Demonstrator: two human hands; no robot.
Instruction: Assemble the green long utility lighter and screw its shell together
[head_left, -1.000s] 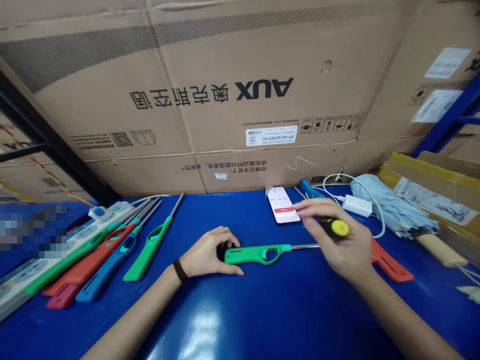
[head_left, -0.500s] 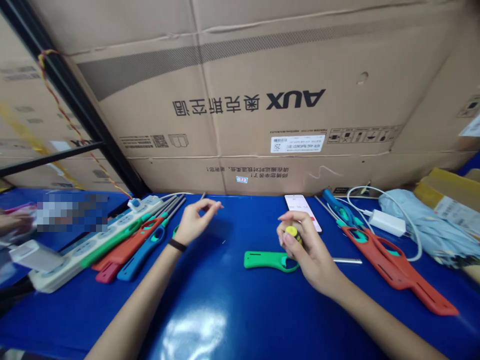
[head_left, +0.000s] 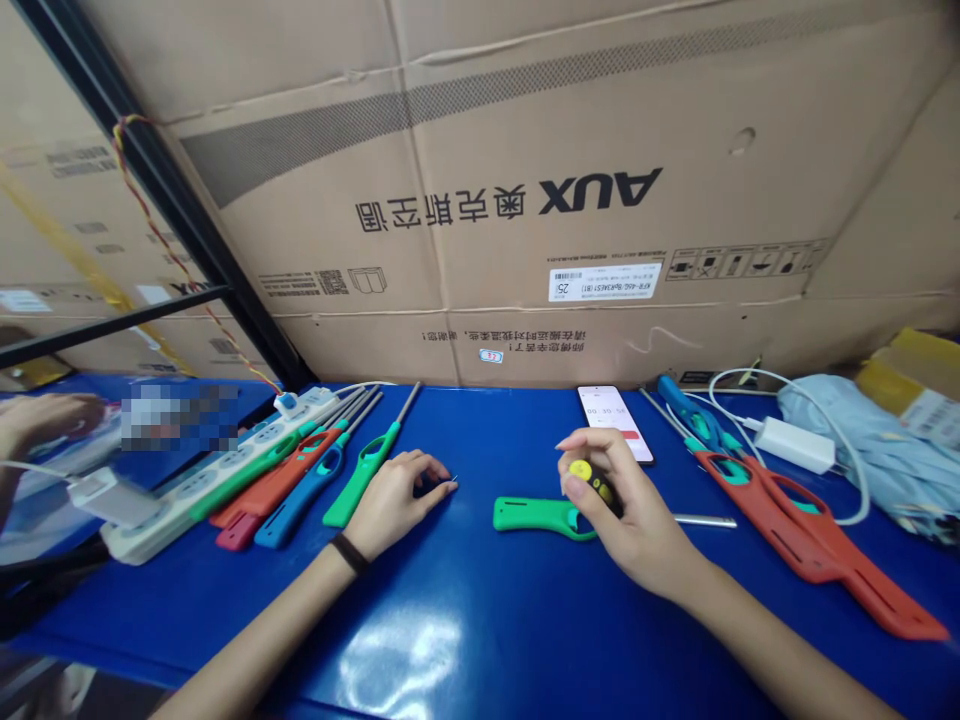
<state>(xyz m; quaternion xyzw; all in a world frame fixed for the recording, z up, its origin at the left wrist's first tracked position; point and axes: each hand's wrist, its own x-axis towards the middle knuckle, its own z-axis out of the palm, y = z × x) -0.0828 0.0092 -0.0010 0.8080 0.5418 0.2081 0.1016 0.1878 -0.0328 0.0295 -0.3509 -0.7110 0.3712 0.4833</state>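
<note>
Head view, looking down at both hands over the blue table:
- Right hand: the grip is closed, thumb and fingers pinching a small screwdriver close to its yellow end cap, with the shaft hidden inside the fingers.
- Left hand: rests palm down with the fingers curled; whether this grip holds anything cannot be told. A tiny metal bit at the fingertips is too small to name.
- Green utility lighter: lies flat under the right hand, which hides its middle; its metal nozzle points right.
- Just beside the left hand lies another green lighter, and a red lighter lies well to the right, near a phone.
</note>
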